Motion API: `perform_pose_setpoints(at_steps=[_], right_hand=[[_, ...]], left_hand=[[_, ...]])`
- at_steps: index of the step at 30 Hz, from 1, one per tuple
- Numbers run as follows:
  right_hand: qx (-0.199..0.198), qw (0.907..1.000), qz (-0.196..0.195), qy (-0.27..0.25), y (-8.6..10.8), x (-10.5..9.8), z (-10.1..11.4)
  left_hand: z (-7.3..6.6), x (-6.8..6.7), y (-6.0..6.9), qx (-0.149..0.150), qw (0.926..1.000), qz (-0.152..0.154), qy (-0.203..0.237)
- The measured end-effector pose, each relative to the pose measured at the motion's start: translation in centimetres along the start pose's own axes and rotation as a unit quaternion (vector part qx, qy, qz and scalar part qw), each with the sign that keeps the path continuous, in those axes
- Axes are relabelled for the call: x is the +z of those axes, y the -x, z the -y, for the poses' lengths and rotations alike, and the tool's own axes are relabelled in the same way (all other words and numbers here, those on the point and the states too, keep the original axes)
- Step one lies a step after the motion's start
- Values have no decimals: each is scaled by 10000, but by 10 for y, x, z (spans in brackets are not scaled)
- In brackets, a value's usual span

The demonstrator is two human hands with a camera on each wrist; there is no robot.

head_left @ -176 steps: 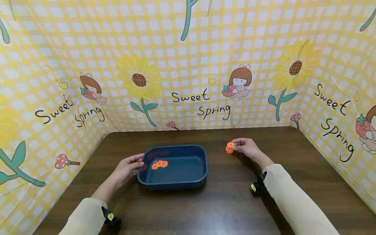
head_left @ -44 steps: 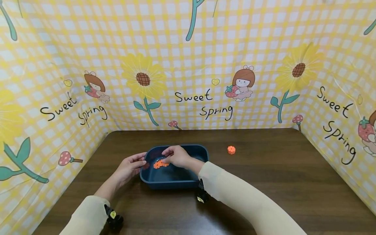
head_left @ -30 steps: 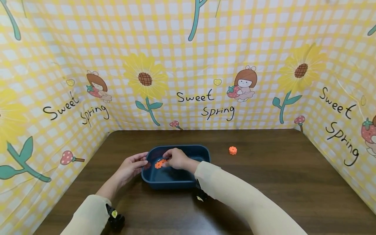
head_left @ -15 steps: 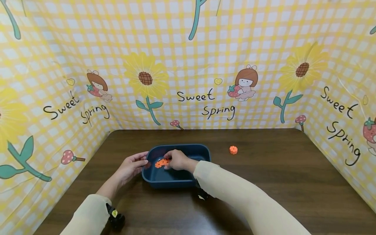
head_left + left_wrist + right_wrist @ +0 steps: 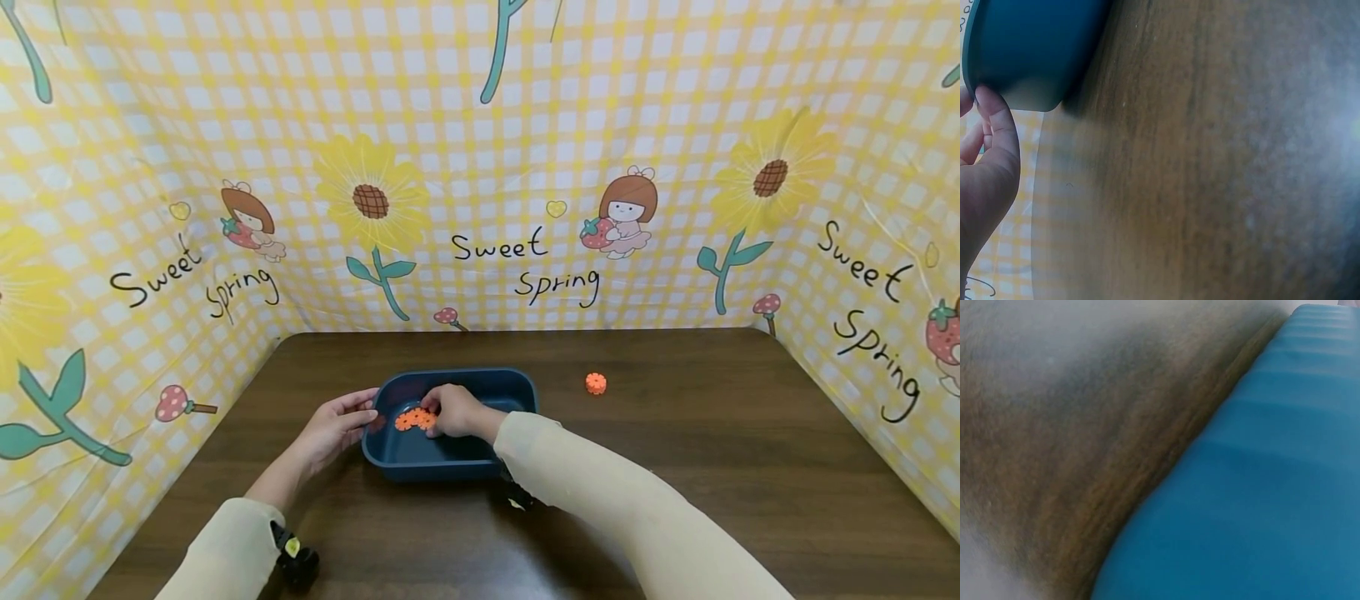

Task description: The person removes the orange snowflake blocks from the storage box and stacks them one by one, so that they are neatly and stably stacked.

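Nearest the viewer, bare wood of the table (image 5: pixel 420 542) is showing, with a dark wrist camera (image 5: pixel 298 565) hanging beneath the left cuff. Beyond this, the blue tray (image 5: pixel 450 473) is resting flat; judging by its smooth, thin wall, it is probably offering a light, fairly stiff body, prone to sliding when unheld, the rim being the natural place to steady it. The left hand (image 5: pixel 333 427) is gripping that rim at the left end, its thumb and fingers set closely on it. Inside the tray, towards the left, notched orange discs (image 5: pixel 412 418) are lying in a short curved row, apparently linked. The right hand (image 5: pixel 459 411) is bending over them, thumb and forefinger drawn nearly together and seemingly pinching the row's right end; the right wrist view is showing only the tray's outer wall, leaving the exact contact unclear. The discs are presumably behaving as light, stiff plastic, slick on the faces and weakest at the slots; their outer edges are likely giving the surest purchase. Farther off, another orange piece (image 5: pixel 596 383), thick like a small stack, is sitting on the table right of the tray, touching neither hand. Behind, a patterned cloth (image 5: pixel 420 100) is hanging.
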State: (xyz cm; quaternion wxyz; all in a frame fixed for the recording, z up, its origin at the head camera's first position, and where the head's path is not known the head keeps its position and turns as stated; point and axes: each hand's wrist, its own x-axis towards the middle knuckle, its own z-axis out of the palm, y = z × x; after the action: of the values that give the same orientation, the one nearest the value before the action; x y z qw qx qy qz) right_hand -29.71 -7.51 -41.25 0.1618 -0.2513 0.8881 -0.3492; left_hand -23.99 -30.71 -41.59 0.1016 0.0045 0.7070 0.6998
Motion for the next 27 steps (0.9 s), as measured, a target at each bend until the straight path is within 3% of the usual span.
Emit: perform_pose_setpoints(at_steps=[6, 14, 27], right_hand=[[160, 9997, -5, 167, 0, 1, 0], [292, 9996, -28, 5, 1, 1, 0], [179, 9998, -66, -55, 0, 1, -2]], left_hand=[[1, -1, 0, 7, 10000, 11, 32], [0, 0, 0, -10, 10000, -1, 32], [-1, 0, 1, -47, 10000, 27, 24]])
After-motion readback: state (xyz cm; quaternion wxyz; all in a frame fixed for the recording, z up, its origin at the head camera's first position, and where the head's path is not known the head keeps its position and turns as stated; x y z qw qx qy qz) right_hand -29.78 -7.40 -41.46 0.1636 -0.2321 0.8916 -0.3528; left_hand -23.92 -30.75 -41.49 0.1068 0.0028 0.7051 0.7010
